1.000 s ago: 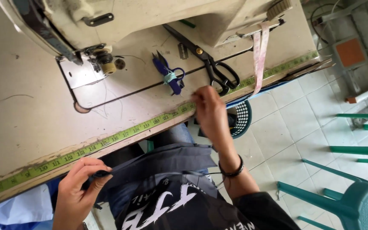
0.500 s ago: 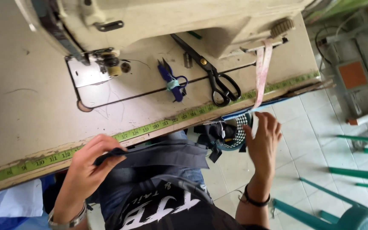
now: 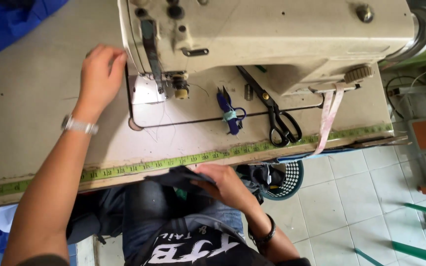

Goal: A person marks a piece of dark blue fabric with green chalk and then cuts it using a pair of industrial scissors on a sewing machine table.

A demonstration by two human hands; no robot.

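Your left hand (image 3: 99, 74) has moved up onto the table (image 3: 35, 113), open, beside the sewing machine (image 3: 272, 34). Your right hand (image 3: 223, 184) grips dark cloth (image 3: 178, 176) at the table's edge.

A dark fabric piece (image 3: 181, 176), crumpled and folded, lies on the lap just below the table edge.

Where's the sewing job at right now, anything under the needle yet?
Nothing done that shows: the plate under the needle of the sewing machine is bare. In hand: the right hand holds dark fabric at the table edge, over the lap; the left hand rests on the table beside the machine. Left: the fabric is not yet on the table. The scissors lie untouched.
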